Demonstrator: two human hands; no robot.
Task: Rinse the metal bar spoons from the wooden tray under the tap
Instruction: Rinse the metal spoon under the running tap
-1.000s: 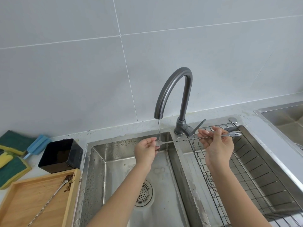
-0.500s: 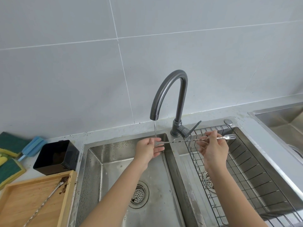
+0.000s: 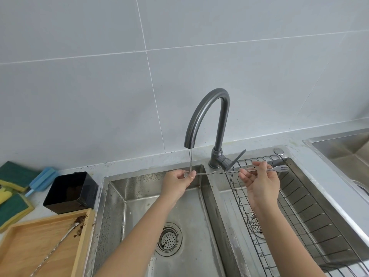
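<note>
**Bar spoon held level under a thin stream**

The left hand (image 3: pixel 180 181) pinched the bowl end of a bar spoon (image 3: pixel 223 172) between thumb and fingertips, right beneath the water falling from the tap (image 3: pixel 207 116), probably so the stream would strike the dirtiest part while the fingers rubbed it. The right hand (image 3: pixel 259 180) pinched the twisted stem near its forked end, which poked out past the fingers; that grip kept the long spoon roughly level, bridging the divider between the left sink basin (image 3: pixel 139 196) and the right one, where a wire rack (image 3: pixel 299 206) sat.

A second bar spoon (image 3: pixel 58 244) lay diagonally in the wooden tray (image 3: pixel 83 236) on the worktop at the left, its bowl end among dark brown crumbs, apparently not yet rinsed. A black square container (image 3: pixel 69 192) stood just behind the tray, and green-and-yellow sponges (image 3: pixel 14 204) with a blue brush (image 3: pixel 43 180) lay farther left.

The tap's lever (image 3: pixel 236 159) jutted toward the spoon's stem, just behind it, and looked like the nearest thing to snag on if the spoon were lifted or swung back. The stream was narrow, so I judged the spoon would need sliding along to wet its whole length.
</note>
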